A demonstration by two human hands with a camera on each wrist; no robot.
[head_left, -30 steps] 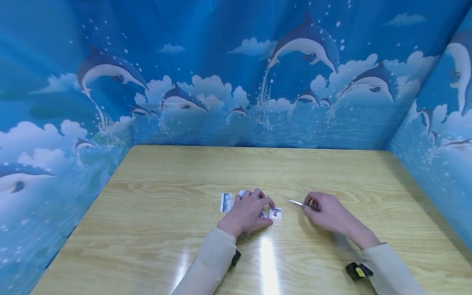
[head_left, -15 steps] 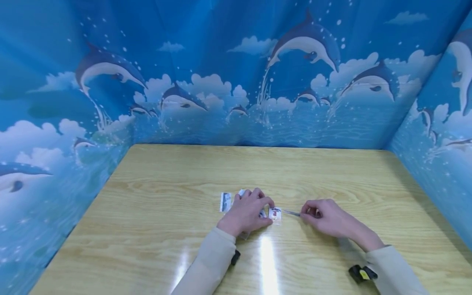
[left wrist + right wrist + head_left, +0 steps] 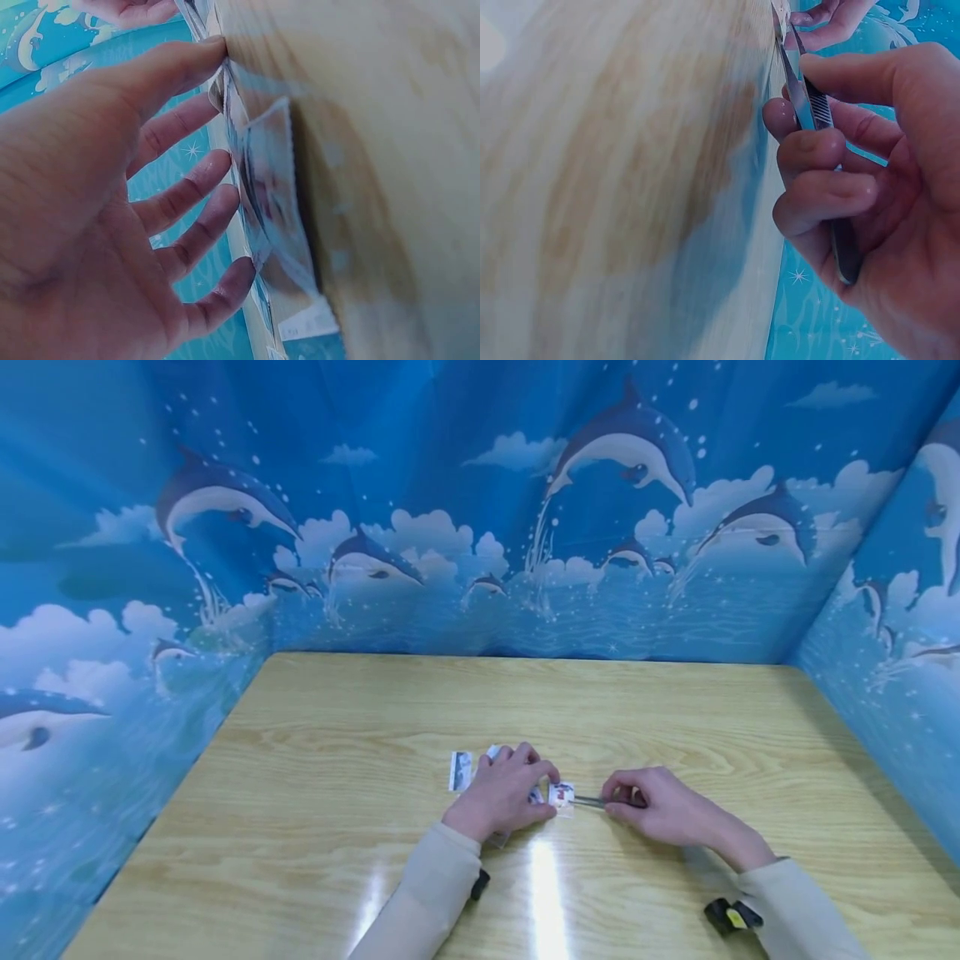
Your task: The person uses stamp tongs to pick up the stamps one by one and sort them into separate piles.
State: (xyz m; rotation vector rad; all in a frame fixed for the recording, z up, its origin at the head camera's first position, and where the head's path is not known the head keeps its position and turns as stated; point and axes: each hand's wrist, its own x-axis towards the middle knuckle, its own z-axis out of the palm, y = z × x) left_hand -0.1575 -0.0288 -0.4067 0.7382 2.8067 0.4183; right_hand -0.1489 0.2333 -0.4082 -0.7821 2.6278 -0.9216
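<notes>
Steel tweezers (image 3: 590,801): pinched by right hand (image 3: 660,810) fingers (image 3: 821,154), tips at small card (image 3: 561,797).
Left hand (image 3: 502,793): fingers (image 3: 191,199) spread, pressing cards (image 3: 270,202) flat on desk (image 3: 675,718).

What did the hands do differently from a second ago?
The right hand slid the tweezers leftward until their tips reached the small picture card. The left hand stayed pressing the other cards on the table.

On the table (image 3: 315,793), my left hand (image 3: 501,793) rests on a row of small cards (image 3: 460,772). The rightmost card (image 3: 561,797) lies just right of it. My right hand (image 3: 660,806), further right, holds tweezers (image 3: 591,802) whose tips reach that card.
</notes>
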